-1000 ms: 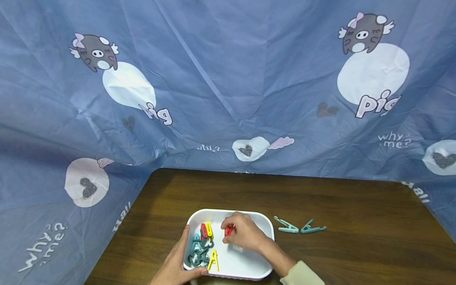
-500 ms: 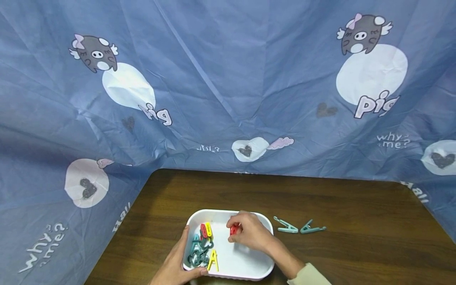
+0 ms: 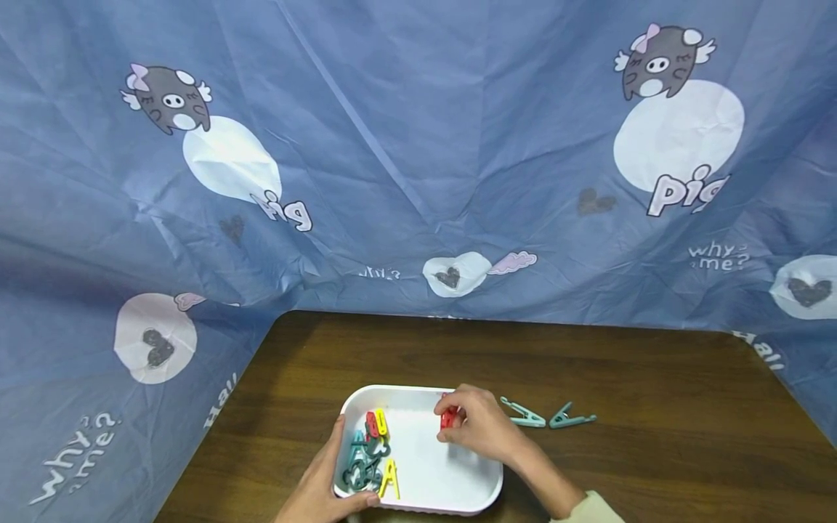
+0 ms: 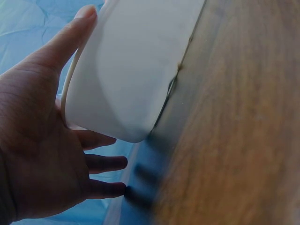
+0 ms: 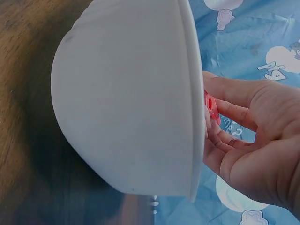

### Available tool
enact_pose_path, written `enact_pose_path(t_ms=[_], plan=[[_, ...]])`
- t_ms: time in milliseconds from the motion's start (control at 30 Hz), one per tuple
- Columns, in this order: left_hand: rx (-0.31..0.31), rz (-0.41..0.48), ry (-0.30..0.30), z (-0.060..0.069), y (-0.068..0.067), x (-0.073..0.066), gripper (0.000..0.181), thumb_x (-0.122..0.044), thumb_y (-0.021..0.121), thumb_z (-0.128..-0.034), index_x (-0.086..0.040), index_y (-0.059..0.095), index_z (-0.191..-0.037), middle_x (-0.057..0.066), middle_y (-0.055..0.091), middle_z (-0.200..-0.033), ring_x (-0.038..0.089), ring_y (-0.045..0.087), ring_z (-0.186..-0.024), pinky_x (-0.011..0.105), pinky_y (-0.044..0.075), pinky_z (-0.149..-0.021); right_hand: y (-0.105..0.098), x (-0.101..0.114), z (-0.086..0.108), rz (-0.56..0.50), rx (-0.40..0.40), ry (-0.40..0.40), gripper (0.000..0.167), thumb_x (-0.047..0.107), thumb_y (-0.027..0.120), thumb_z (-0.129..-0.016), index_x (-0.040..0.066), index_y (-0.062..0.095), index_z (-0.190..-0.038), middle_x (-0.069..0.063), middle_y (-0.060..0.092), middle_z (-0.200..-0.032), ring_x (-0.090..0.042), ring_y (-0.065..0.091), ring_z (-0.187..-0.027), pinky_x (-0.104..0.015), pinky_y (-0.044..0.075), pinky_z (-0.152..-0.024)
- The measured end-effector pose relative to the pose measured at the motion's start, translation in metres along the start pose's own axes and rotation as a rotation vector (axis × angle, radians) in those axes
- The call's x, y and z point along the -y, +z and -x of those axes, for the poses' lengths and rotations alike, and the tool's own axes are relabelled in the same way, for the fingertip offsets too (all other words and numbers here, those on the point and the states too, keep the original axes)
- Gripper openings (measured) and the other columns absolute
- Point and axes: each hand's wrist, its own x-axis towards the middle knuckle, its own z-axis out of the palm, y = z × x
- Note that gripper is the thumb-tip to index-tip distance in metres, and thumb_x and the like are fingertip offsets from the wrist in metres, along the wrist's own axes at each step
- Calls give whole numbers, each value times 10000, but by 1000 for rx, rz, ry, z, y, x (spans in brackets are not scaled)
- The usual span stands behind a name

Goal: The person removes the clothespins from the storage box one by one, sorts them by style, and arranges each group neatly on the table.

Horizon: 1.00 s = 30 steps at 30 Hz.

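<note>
A blue pig-print curtain [image 3: 392,145] hangs behind a dark wood bench [image 3: 641,392]. I take the white tub [image 3: 438,476] as my clock, with 12 away from the person, and go from the left. At 8 o'clock the left hand [image 3: 320,472] steadies the tub's corner, its grip wide, thumb along the near wall and fingers spread; so light a hold might let the tub swing round if the far end were knocked.

Inside, near 8, lies a heap of dark green clothespins [image 3: 369,465]. They look overlapped, so lifting one could drag up its neighbour. A red clip [image 3: 371,423] and a yellow clip [image 3: 381,421] sit side by side at 10, and a splayed yellow clothespin [image 3: 389,476] between 7 and 8.

Between 1 and 2, within the rim, is a small red clothespin [image 3: 447,419], pinched in the narrow grip of the right hand [image 3: 482,421]. I can't tell whether it touches the tub floor. Close to the far rim, it could catch there and spring loose if pinched off-centre. Outside, between 2 and 3, two pale green clothespins [image 3: 535,420] lie on the bench; a careless forearm might sweep them away.
</note>
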Motion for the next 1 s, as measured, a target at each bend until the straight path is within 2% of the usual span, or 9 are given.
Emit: enact_pose_path(t_ms=[100,267,533,867,1000], plan=[[2,3,0,0,0,0,1278,-425,899,-692,-21,101,-1605,296,339,-1585,452,397,-1425,589,414,-1105,-2,-1,4,-1,-13,-11,247,27,878,-668,86,755,-874,2,639,-801,-4,549,-689,-156,478,-642],[29,29,-36,0,0,0,1281,-424,893,-704,-41,75,-1612,290,307,-1603,452,367,-1445,613,387,-1117,-7,-3,10,-18,-31,-27,253,4,874,-667,78,754,-877,-11,645,-796,-26,572,-685,-155,490,-630],[-6,-10,2,1,1,2,1274,-423,897,-692,-24,104,-1606,292,355,-1579,449,409,-1418,587,425,-1095,-16,-7,20,-37,-33,6,247,14,874,-691,86,748,-892,-4,639,-814,6,566,-697,-155,496,-613],[-25,-11,26,2,2,2,1272,-426,897,-689,-26,111,-1606,293,365,-1572,459,424,-1404,603,428,-1081,-28,-16,37,-22,-45,36,246,60,877,-716,96,747,-922,5,659,-859,30,546,-700,-158,493,-608],[-14,-4,10,2,1,1,1260,-426,890,-699,-19,113,-1603,304,353,-1574,472,416,-1406,617,424,-1080,-34,-18,43,-40,-41,45,243,68,871,-736,70,743,-943,-7,657,-880,34,547,-702,-160,494,-605]])
